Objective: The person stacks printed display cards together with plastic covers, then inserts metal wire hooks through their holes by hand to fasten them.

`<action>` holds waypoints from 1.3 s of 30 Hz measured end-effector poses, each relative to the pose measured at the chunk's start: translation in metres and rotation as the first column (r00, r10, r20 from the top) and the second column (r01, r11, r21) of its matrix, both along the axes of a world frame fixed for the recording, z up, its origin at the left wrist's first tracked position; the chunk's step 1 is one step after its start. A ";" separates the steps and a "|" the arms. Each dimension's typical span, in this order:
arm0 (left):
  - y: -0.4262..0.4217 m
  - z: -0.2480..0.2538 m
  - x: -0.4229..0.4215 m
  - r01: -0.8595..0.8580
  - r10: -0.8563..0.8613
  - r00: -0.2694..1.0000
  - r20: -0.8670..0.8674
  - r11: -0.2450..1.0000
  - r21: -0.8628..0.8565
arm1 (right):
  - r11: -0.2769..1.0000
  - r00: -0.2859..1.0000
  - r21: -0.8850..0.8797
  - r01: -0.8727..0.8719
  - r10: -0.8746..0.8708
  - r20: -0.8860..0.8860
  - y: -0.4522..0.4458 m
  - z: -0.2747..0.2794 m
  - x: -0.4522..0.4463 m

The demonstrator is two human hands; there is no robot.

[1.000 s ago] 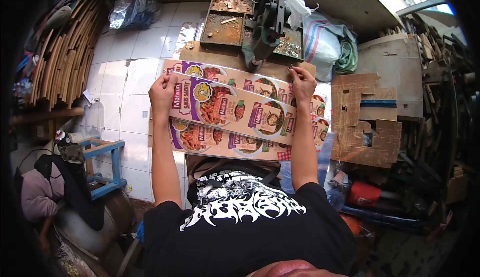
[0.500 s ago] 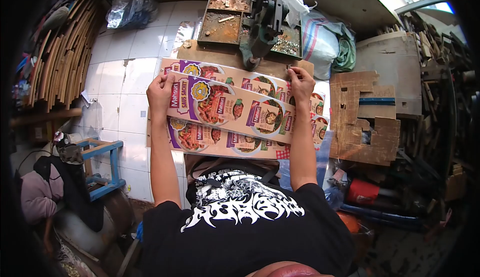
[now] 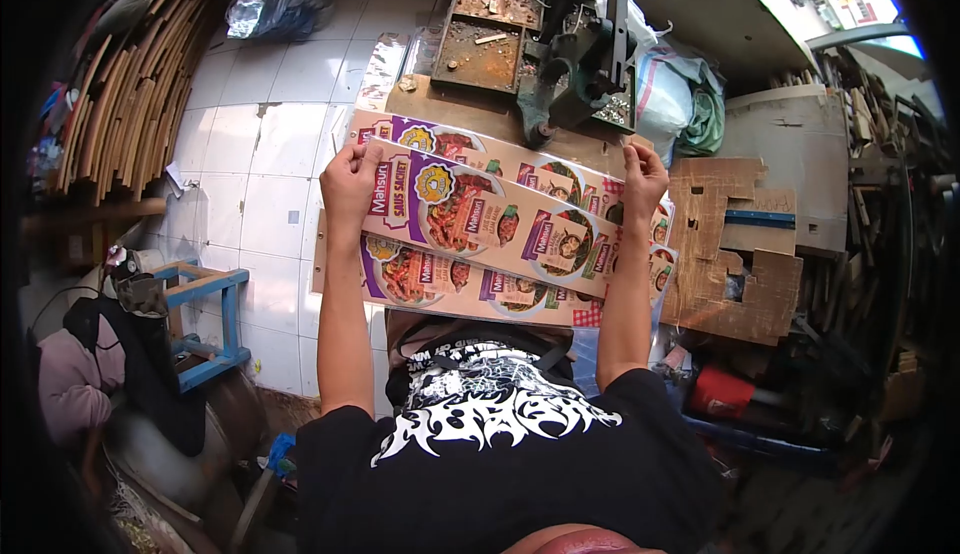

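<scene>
A long printed strip point(image 3: 500, 216) with food pictures slants across the front of me, its left end higher than its right. My left hand point(image 3: 351, 182) is closed on the strip's upper left corner. Beside the strip's right end, my right hand point(image 3: 645, 176) has its fingers pinched together; what is between them is too small to name. Similar printed strips point(image 3: 450, 284) lie beneath the held one. Just beyond them stands a dark green metal press point(image 3: 570, 84), its lower end over a brown board point(image 3: 480, 119).
Compartment trays point(image 3: 485, 54) with small metal bits flank the press. Cut cardboard point(image 3: 725, 254) lies at the right, near stuffed sacks point(image 3: 665, 104). A blue frame point(image 3: 228, 309) and stacked wooden strips point(image 3: 135, 84) are at the left. A person's sleeve point(image 3: 75, 379) shows lower left.
The view has shifted, so the press, strips and both hands appear farther right. Both hands keep nearly the same hold and place relative to the strips.
</scene>
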State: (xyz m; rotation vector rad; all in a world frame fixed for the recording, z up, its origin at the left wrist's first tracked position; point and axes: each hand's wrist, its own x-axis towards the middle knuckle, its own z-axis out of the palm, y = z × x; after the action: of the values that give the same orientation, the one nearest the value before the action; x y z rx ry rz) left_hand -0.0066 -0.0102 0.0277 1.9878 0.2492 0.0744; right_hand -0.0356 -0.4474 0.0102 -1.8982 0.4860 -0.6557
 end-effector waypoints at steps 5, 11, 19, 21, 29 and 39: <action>0.002 -0.010 0.002 -0.042 0.043 0.999 0.025 0.998 -0.038 | 0.953 0.955 -0.199 -0.229 0.259 0.144 0.085 0.045 -0.027; 0.001 -0.006 0.002 -0.028 0.028 1.000 0.007 0.999 -0.022 | 0.900 0.907 -0.162 -0.404 0.417 0.054 0.190 0.059 0.019; 0.002 -0.002 0.002 -0.034 0.034 0.999 0.011 0.999 -0.038 | 0.881 0.969 -0.421 -0.214 0.246 0.022 0.223 0.058 0.119; 0.004 -0.001 0.003 -0.022 0.022 1.000 0.003 1.000 -0.013 | 0.877 0.947 -0.376 -0.300 0.322 -0.005 0.227 0.069 0.106; 0.005 -0.003 0.001 0.003 -0.002 1.000 0.021 1.000 -0.019 | 0.912 0.985 -0.371 -0.174 0.152 -0.087 0.162 0.095 -0.037; 0.006 -0.017 0.003 0.005 0.005 0.996 0.084 0.993 -0.117 | 0.812 0.668 -0.541 0.221 -0.530 -0.522 -0.053 0.003 -0.186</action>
State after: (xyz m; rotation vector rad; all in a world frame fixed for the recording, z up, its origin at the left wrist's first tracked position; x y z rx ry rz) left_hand -0.0032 -0.0044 0.0106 1.8633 0.1946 0.1400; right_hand -0.2221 -0.5003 0.0136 -2.4833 1.3318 -0.3460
